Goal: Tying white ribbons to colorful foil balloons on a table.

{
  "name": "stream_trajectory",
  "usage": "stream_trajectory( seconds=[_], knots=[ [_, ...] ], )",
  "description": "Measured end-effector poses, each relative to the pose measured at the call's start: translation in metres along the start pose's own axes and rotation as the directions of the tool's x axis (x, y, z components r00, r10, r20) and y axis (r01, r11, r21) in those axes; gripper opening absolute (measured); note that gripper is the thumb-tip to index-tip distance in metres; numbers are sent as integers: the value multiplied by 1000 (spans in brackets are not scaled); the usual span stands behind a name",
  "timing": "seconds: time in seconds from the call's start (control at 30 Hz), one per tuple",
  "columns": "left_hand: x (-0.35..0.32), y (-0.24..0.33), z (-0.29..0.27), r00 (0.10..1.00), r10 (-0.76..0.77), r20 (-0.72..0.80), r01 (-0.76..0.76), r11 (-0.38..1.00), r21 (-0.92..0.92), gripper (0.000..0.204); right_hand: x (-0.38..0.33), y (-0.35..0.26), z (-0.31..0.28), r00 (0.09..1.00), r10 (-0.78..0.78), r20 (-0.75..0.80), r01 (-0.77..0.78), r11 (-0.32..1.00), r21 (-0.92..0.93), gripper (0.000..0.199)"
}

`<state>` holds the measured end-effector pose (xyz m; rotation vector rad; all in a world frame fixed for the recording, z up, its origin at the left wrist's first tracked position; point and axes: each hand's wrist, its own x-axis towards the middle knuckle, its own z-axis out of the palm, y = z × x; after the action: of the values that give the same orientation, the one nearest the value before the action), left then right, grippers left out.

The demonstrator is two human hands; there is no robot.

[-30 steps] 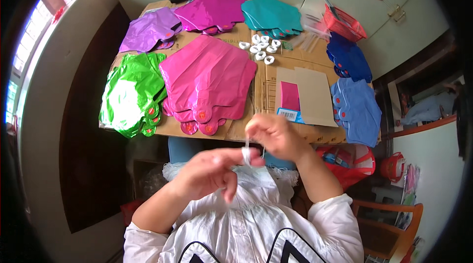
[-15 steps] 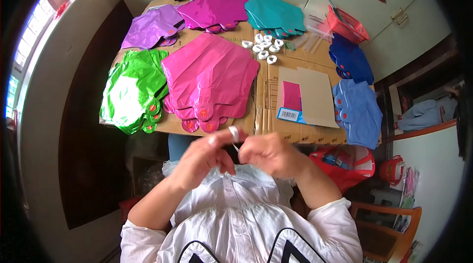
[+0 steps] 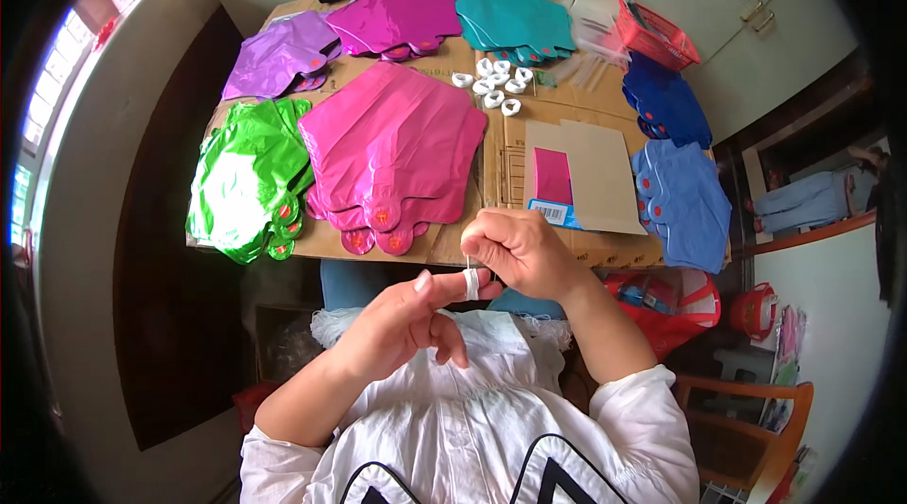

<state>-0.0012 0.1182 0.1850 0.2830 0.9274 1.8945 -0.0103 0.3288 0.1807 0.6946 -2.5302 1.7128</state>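
Note:
Over my lap, just off the table's front edge, my left hand [image 3: 392,320] points its index finger to the right. White ribbon [image 3: 472,285] is wound in a narrow coil around the outstretched finger or fingers; the lower fingers are loosely curled. Above the coil, my right hand [image 3: 525,254] is closed in a pinch on the ribbon's strand, which runs taut down to the coil. Several small white ribbon coils [image 3: 494,81] lie bunched on the table. Nearest my left hand on the table is a stack of pink foil balloons [image 3: 392,140], flat, with round tabs toward me.
Cardboard [image 3: 482,239] covers the table. Flat foil balloons lie around it: green [image 3: 241,173], lilac [image 3: 279,55], magenta [image 3: 397,17], teal [image 3: 515,22], dark blue [image 3: 666,102], light blue [image 3: 682,202]. An opened carton [image 3: 605,178] and a red basket [image 3: 657,36] are at right. A wooden chair [image 3: 746,391] stands beside me.
My right hand has risen and moved slightly right of the left fingertip, drawing the strand upright. The left hand has shifted a little lower, and the coil looks wider. The view has tilted slightly.

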Motion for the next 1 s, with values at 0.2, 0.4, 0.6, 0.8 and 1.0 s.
stream_trajectory(
  seconds=[0.2, 0.4, 0.6, 0.8, 1.0],
  knots=[
    [7, 2, -11, 991, 120, -65, -137, 880, -455, 69, -21, 12, 34, 998, 51, 23, -55, 968, 245, 12],
    [3, -18, -10, 987, 96, -126, -87, 993, 75, 60, -9, -16, 11, 983, -155, -98, 127, 962, -242, 9],
    [4, -8, -16, 999, -31, -30, 31, 999, 25, 62, -5, 4, -1, 994, 100, -33, -94, 987, 129, 16],
    [8, -3, -15, 993, 109, -47, -118, 940, -320, 66, -29, 22, 34, 974, 217, 69, -227, 927, 299, 15],
    [5, -14, -20, 997, -48, -54, 57, 985, 161, 66, -21, -6, 5, 992, 124, 8, -124, 981, 147, 11]
  ],
)
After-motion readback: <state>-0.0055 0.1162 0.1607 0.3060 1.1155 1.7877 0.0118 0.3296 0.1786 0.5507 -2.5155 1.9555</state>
